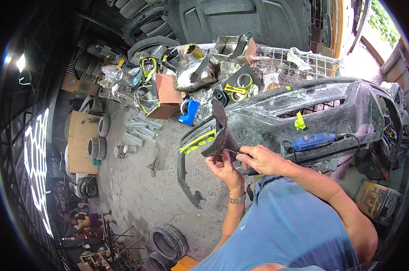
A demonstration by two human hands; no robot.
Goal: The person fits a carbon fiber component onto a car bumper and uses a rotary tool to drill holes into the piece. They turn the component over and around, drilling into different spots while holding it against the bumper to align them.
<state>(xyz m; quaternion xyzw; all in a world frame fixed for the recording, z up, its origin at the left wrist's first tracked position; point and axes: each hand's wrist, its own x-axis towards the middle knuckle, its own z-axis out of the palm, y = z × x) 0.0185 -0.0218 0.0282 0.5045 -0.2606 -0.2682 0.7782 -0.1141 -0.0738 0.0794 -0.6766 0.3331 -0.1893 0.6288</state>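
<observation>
Black bumper (322,110) at the right, dark curved piece (221,137), left hand (228,170) and right hand (262,160) close together

The bumper stretches from the middle to the right. The dark curved piece stands over its left end; whether they join, I cannot tell. A blue power tool (314,141) lies on the bumper's near right part. The left hand pinches the piece's near edge; the right, just beside it, has its fingertips gathered, though on what I cannot tell. A yellow-green tape strip (198,141) runs just left of the piece.
</observation>
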